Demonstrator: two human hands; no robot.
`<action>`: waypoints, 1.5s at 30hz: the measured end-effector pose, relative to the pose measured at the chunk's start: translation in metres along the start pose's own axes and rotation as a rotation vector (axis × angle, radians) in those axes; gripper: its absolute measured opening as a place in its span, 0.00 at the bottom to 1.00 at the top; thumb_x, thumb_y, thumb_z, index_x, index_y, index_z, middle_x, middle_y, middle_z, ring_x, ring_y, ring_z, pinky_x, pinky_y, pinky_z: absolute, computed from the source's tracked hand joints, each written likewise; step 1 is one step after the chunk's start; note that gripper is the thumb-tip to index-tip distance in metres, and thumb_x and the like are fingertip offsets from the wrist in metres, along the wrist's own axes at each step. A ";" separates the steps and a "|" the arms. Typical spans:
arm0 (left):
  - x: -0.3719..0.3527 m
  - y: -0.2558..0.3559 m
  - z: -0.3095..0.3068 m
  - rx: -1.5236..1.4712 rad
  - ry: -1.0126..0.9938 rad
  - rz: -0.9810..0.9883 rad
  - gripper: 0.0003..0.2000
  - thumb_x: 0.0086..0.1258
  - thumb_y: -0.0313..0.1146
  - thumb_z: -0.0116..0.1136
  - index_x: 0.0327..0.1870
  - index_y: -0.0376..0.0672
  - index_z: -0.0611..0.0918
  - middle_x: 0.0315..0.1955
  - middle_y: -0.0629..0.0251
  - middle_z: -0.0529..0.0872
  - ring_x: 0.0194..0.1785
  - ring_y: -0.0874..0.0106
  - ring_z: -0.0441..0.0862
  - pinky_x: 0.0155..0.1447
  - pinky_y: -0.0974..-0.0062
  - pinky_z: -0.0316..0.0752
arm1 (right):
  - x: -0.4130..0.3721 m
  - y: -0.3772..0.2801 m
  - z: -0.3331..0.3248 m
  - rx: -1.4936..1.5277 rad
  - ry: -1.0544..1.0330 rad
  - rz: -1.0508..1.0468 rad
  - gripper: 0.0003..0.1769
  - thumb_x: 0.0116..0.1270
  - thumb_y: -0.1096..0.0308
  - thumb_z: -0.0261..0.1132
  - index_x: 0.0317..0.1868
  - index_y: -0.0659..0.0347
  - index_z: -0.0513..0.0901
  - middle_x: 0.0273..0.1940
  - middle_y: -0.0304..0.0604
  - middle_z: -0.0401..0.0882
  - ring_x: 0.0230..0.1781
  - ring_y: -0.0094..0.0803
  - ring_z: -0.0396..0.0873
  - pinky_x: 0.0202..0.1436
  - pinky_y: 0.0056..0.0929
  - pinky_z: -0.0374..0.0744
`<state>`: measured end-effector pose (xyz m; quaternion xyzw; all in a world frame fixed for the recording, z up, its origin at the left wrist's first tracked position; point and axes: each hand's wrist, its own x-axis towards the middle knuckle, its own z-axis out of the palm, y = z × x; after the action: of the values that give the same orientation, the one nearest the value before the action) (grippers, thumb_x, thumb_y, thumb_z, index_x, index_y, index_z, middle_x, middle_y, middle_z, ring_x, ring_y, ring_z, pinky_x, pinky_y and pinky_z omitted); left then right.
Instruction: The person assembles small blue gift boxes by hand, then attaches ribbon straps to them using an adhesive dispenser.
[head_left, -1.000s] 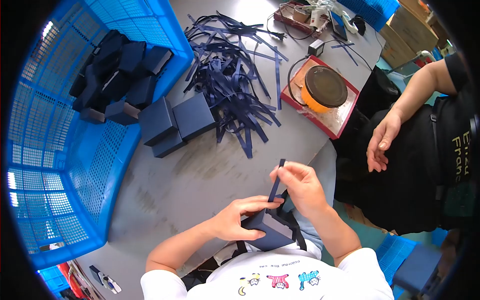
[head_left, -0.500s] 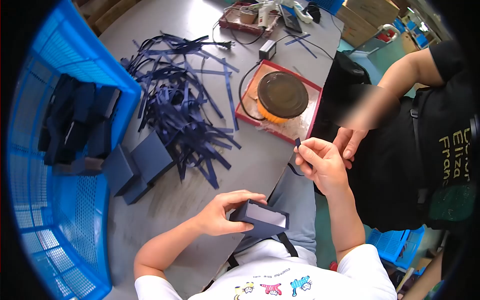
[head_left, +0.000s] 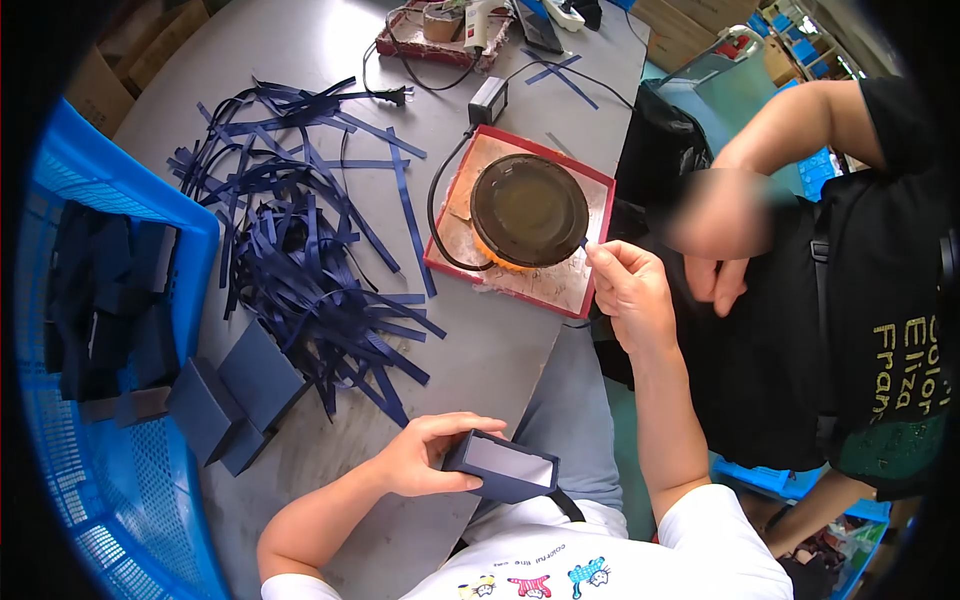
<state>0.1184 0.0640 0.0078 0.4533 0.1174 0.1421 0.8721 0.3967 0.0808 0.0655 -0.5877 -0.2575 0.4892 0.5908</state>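
My left hand (head_left: pixel 425 455) is closed around a small navy box (head_left: pixel 508 468), its pale open side facing up, just above my lap. My right hand (head_left: pixel 635 295) pinches a dark blue ribbon (head_left: pixel 585 244) between thumb and fingertips. The ribbon's tip is right at the rim of a round dark pan (head_left: pixel 530 210) with a brownish, shiny surface. That pan rests on an orange base inside a red-edged tray (head_left: pixel 603 215). Most of the ribbon is hidden by my fingers.
A tangled heap of navy ribbons (head_left: pixel 290 260) covers the middle of the table (head_left: pixel 390 345). Two navy box parts (head_left: pixel 240 395) lie beside a blue crate (head_left: pixel 195 255) of dark boxes. Another red tray (head_left: pixel 385 42) with cables stands behind. A person in black (head_left: pixel 770 330) sits close on the right.
My right hand has moved up and left, bringing the ribbon to the pan's rim. The left hand still grips the box. The view has shifted, and the other person's hand is now apart from mine.
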 end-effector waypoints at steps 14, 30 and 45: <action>0.001 0.000 -0.002 0.010 -0.023 0.016 0.30 0.50 0.17 0.63 0.59 0.37 0.72 0.49 0.60 0.76 0.52 0.71 0.74 0.58 0.75 0.67 | 0.011 0.002 0.002 -0.097 0.027 0.048 0.09 0.59 0.67 0.66 0.26 0.63 0.80 0.16 0.25 0.67 0.13 0.11 0.55 0.16 0.14 0.54; -0.003 0.012 0.004 -0.022 0.206 0.019 0.25 0.55 0.21 0.61 0.55 0.40 0.68 0.44 0.66 0.77 0.48 0.80 0.73 0.50 0.82 0.68 | -0.045 -0.009 -0.015 0.272 -0.351 0.243 0.07 0.63 0.71 0.61 0.27 0.61 0.76 0.17 0.25 0.61 0.15 0.11 0.54 0.16 0.13 0.53; -0.035 0.065 0.051 0.258 0.334 0.165 0.28 0.51 0.35 0.70 0.52 0.32 0.73 0.41 0.59 0.81 0.45 0.74 0.78 0.50 0.79 0.71 | -0.126 -0.065 0.033 -0.564 -0.851 0.053 0.09 0.56 0.71 0.64 0.24 0.69 0.79 0.19 0.39 0.77 0.19 0.18 0.72 0.23 0.19 0.68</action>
<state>0.0933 0.0490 0.0927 0.5395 0.2402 0.2697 0.7606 0.3361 -0.0048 0.1667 -0.4795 -0.5823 0.6113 0.2395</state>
